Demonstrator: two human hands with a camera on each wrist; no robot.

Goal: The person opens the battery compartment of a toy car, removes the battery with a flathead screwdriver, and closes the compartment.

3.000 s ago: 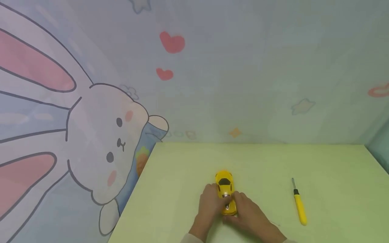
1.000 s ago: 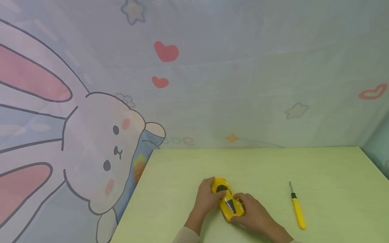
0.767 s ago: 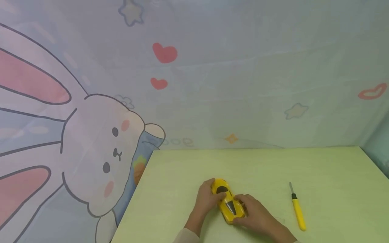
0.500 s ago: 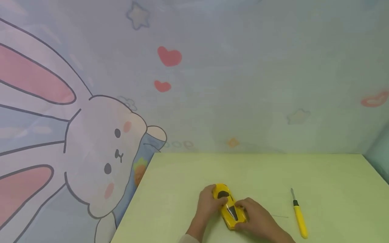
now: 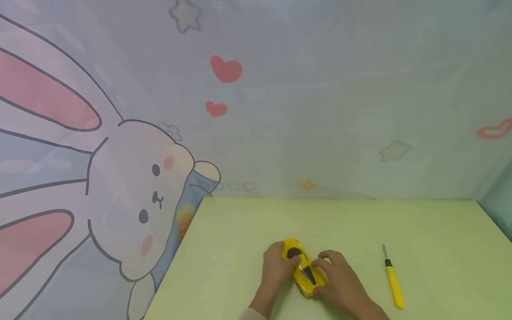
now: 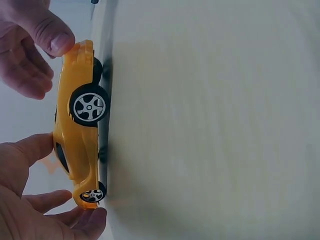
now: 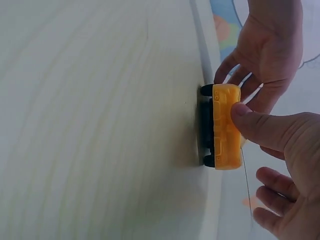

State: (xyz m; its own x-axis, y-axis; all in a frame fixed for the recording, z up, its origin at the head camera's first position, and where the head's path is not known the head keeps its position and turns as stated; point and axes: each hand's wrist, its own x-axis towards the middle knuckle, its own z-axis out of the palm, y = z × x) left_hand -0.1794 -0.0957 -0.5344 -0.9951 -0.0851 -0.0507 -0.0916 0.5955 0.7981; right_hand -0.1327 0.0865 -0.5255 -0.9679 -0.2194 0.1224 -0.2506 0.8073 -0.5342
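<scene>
A yellow toy car with dark windows stands on its wheels on the table, turned at a slant. Over its far end, my left hand grips it, thumb across the roof and fingers along the far side. In the left wrist view, the wheels of the toy car are black with silvery spokes. My right hand holds the near end; its thumb presses the bumper, clearly seen in the right wrist view on the toy car. An index fingertip appears to touch the right side, while other fingers of the right hand are off the car.
To the right lies a screwdriver with a yellow handle, its metal tip pointing away. The pale green table ends at a wall cloth printed with a large rabbit, hearts and stars.
Since three seconds ago the toy car has turned from nearly straight to slanted, and my left hand has shifted to its far end. Lately the right fingers have loosened and lifted slightly.
</scene>
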